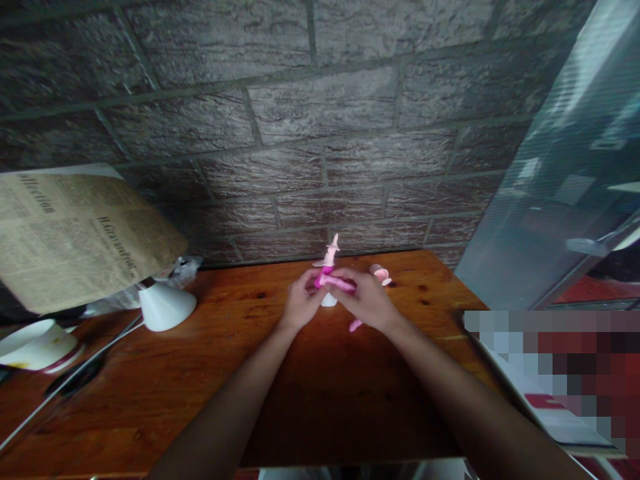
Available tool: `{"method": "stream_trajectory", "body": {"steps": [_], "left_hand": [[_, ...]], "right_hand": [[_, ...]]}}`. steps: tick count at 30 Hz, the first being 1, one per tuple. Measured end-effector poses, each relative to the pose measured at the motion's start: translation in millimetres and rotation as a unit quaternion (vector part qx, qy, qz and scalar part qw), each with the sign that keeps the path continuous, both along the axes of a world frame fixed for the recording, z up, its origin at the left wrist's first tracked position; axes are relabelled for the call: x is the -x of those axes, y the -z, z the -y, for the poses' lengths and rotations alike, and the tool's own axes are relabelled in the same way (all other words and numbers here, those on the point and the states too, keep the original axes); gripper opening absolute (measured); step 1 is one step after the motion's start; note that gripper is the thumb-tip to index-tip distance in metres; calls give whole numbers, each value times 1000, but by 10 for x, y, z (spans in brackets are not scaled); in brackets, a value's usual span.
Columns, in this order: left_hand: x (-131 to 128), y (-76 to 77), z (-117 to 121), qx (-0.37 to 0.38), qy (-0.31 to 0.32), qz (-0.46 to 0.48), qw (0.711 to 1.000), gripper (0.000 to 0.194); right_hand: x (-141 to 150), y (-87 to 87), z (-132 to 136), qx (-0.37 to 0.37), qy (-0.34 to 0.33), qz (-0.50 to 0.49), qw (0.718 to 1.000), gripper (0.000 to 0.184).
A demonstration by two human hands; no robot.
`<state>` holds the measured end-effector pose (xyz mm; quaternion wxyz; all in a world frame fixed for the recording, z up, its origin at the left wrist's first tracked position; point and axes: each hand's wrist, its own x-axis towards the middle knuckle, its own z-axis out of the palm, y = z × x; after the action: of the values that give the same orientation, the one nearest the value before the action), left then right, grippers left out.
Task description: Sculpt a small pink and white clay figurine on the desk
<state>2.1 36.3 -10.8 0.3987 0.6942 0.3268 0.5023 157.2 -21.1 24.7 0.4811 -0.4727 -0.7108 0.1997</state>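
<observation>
Holding pink toy (325, 272) — both hands (303, 300) (369, 298), seemingly

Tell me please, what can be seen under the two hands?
Below the left hand and right hand, part of a white piece and a pink tip peek out. The hands cover the rest, so anything else there cannot be seen.

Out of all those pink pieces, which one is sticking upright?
The pointed one, rising between the left hand and right hand. The cupped pale piece and small pink piece sit lower, right of it.
</observation>
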Motion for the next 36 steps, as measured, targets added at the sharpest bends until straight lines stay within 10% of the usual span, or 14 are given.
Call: {"method": "stream_trajectory", "body": {"steps": [36], "left_hand": [[5,24,-18,-4,8,-4,1000,32]], "right_hand": [[12,26,-9,-10,5,16,1000,25]]}}
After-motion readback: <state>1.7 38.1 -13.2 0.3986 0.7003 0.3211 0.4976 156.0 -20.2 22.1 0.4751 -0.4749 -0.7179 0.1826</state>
